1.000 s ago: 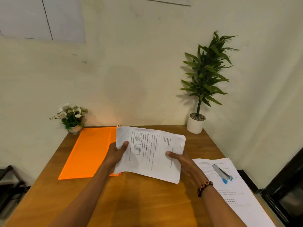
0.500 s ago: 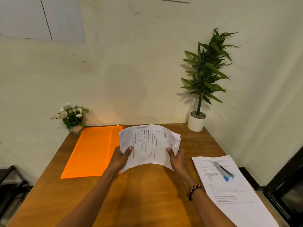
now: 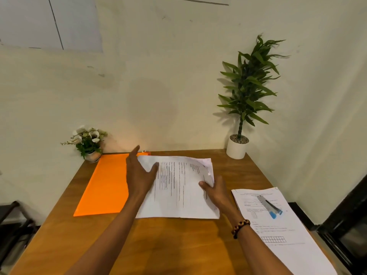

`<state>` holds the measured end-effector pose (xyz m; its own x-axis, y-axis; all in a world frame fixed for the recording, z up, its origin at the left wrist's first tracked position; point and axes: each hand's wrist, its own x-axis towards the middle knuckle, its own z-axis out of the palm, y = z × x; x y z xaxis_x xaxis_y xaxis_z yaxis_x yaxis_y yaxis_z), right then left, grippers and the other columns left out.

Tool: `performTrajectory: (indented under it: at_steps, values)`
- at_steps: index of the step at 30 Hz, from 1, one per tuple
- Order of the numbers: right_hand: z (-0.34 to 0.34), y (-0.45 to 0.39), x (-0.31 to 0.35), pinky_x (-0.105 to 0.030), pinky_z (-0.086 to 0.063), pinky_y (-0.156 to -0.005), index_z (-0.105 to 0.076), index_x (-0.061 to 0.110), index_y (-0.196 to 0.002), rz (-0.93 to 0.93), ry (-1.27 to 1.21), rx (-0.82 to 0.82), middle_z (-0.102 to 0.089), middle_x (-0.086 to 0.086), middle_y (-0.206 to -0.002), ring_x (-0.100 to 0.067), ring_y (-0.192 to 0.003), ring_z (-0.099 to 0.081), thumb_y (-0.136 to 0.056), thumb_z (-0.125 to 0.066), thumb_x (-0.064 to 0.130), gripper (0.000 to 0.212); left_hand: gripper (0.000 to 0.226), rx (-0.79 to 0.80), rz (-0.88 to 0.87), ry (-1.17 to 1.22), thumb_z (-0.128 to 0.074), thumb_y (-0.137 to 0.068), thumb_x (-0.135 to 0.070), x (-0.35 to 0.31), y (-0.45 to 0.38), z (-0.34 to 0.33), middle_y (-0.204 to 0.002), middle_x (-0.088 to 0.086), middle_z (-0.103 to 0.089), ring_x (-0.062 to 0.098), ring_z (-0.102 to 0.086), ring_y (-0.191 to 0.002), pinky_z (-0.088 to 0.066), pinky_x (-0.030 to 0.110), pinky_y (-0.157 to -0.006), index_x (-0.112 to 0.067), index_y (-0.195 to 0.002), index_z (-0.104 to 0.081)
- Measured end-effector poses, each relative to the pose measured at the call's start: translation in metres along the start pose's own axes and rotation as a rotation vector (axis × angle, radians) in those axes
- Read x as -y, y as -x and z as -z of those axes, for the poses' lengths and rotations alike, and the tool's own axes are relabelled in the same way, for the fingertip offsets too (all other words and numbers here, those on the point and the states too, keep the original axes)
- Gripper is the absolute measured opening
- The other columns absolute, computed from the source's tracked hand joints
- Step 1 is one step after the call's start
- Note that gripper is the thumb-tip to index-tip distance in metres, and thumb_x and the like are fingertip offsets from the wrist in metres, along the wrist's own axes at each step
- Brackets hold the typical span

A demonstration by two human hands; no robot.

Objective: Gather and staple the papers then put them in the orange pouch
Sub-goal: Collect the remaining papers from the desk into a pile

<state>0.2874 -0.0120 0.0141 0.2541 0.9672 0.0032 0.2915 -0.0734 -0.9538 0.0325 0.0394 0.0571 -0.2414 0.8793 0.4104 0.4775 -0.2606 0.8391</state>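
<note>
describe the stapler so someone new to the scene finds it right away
Start at the wooden table and go to its right edge, where a separate printed sheet lies apart from the stack under the hands. The stapler lies on that sheet: slim, silvery, with a blue end, the only non-paper item there.

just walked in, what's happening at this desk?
A person is squaring up a stack of papers on the wooden desk. The left hand lies flat along the stack's left edge; the right hand pinches its right edge. The orange pouch lies beside it. The stapler sits untouched on another sheet at right.
</note>
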Motion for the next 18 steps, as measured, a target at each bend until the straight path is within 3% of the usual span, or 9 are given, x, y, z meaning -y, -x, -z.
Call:
performTrajectory:
  at_steps: [1, 3, 5, 7, 9, 12, 15, 18]
  values:
    - [0.004, 0.000, 0.000, -0.024, -0.056, -0.069, -0.056, 0.023, -0.117, -0.005, -0.001, 0.070, -0.065, 0.000, -0.120, -0.015, -0.101, -0.067, -0.093, -0.072, 0.028, 0.029, 0.079, -0.052, -0.183, -0.061, -0.079, -0.085, -0.029, -0.009, -0.004, 0.005, -0.152, 0.003, -0.043, 0.020, -0.040, -0.139, -0.036, 0.034, -0.112, -0.020, -0.151, -0.036]
    - [0.007, 0.002, 0.000, -0.026, -0.059, -0.073, -0.052, 0.022, -0.127, -0.053, 0.001, 0.195, -0.066, 0.001, -0.124, -0.017, -0.106, -0.067, -0.091, -0.075, 0.030, 0.043, 0.072, 0.140, -0.524, -0.156, -0.071, -0.091, -0.036, -0.026, -0.008, 0.005, -0.156, -0.002, -0.040, 0.017, -0.035, -0.145, -0.030, 0.034, -0.117, -0.025, -0.152, -0.035]
    - [0.004, 0.007, 0.001, -0.035, -0.061, -0.084, -0.049, 0.026, -0.128, -0.056, -0.040, 0.283, -0.065, 0.002, -0.124, -0.021, -0.111, -0.065, -0.089, -0.078, 0.031, 0.048, 0.063, 0.540, -0.578, -0.229, -0.057, -0.096, -0.054, -0.040, 0.002, -0.009, -0.156, -0.010, -0.040, 0.013, -0.037, -0.143, -0.034, 0.035, -0.115, -0.037, -0.151, -0.033]
    - [0.000, 0.009, -0.002, -0.045, -0.058, -0.094, -0.049, 0.027, -0.130, -0.076, -0.049, 0.324, -0.065, 0.002, -0.125, -0.024, -0.117, -0.064, -0.080, -0.084, 0.040, 0.062, 0.052, 0.775, -0.483, -0.267, -0.048, -0.098, -0.059, -0.040, 0.013, -0.029, -0.149, -0.008, -0.050, 0.014, -0.050, -0.131, -0.043, 0.032, -0.104, -0.037, -0.145, -0.041]
    - [-0.003, 0.015, -0.004, -0.043, -0.058, -0.095, -0.044, 0.025, -0.133, -0.101, -0.027, 0.333, -0.063, 0.002, -0.128, -0.023, -0.118, -0.063, -0.077, -0.087, 0.040, 0.072, 0.034, 0.784, -0.417, -0.234, -0.043, -0.101, -0.055, -0.035, 0.019, -0.043, -0.126, -0.004, -0.065, 0.017, -0.061, -0.111, -0.045, 0.029, -0.085, -0.035, -0.125, -0.056]
    - [-0.003, 0.025, -0.009, -0.042, -0.059, -0.095, -0.047, 0.023, -0.133, -0.144, -0.061, 0.390, -0.065, 0.002, -0.126, -0.019, -0.114, -0.065, -0.079, -0.087, 0.027, 0.067, 0.017, 0.771, -0.436, -0.202, -0.040, -0.104, -0.049, -0.029, 0.024, -0.048, -0.091, -0.012, -0.063, 0.007, -0.061, -0.081, -0.039, 0.023, -0.067, -0.042, -0.094, -0.053]
    - [-0.004, 0.036, -0.008, -0.037, -0.060, -0.091, -0.059, 0.028, -0.123, -0.096, -0.154, 0.421, -0.072, 0.004, -0.118, -0.021, -0.112, -0.069, -0.085, -0.081, 0.016, 0.045, 0.027, 0.742, -0.440, -0.228, -0.042, -0.105, -0.042, -0.028, 0.035, -0.050, -0.079, -0.017, -0.055, 0.004, -0.054, -0.070, -0.032, 0.020, -0.059, -0.042, -0.078, -0.047]
    - [-0.007, 0.043, 0.001, -0.029, -0.060, -0.080, -0.059, 0.030, -0.125, -0.039, -0.213, 0.259, -0.073, 0.006, -0.114, -0.017, -0.104, -0.072, -0.092, -0.073, 0.028, 0.035, 0.034, 0.724, -0.400, -0.227, -0.045, -0.105, -0.038, -0.026, 0.040, -0.057, -0.072, -0.015, -0.054, 0.007, -0.052, -0.067, -0.032, 0.023, -0.057, -0.038, -0.072, -0.046]
